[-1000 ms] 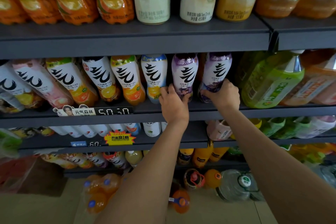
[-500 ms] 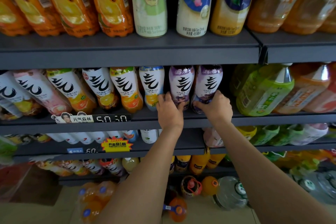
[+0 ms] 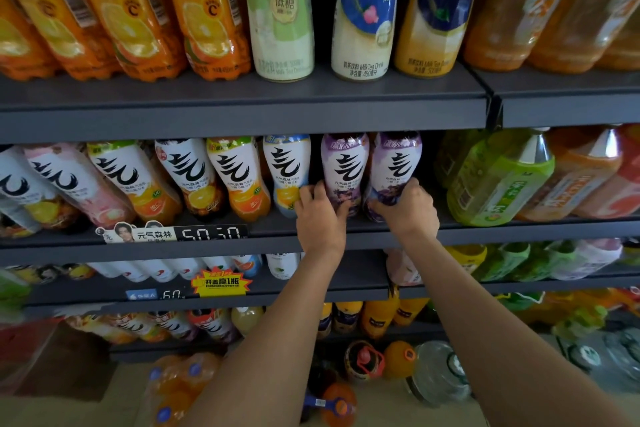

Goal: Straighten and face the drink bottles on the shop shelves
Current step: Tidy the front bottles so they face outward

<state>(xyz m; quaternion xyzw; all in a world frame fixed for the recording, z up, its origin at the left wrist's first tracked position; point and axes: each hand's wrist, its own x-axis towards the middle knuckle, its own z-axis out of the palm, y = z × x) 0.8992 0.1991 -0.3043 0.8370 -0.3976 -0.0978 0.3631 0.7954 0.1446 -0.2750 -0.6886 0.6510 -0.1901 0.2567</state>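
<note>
Two purple grape soda bottles stand side by side on the second shelf [image 3: 519, 234]. My left hand [image 3: 320, 218] grips the base of the left purple bottle [image 3: 343, 166]. My right hand [image 3: 408, 211] grips the base of the right purple bottle [image 3: 398, 163]. Both labels face outward, with the black character showing. To their left stands a blue-topped bottle [image 3: 285, 166], then a row of orange, pink and yellow bottles [image 3: 187, 173] of the same brand leaning left.
Green tea bottles [image 3: 498, 180] and orange ones fill the shelf to the right. Orange juice and milk tea bottles [image 3: 280, 10] stand on the shelf above. A price strip [image 3: 173, 234] sits on the shelf edge. Lower shelves and large floor bottles [image 3: 436, 371] are below.
The view has shifted so the shelves sit lower in frame. Both hands stay on the purple bottles' bases; the two bottles look a little more upright and closer together.
</note>
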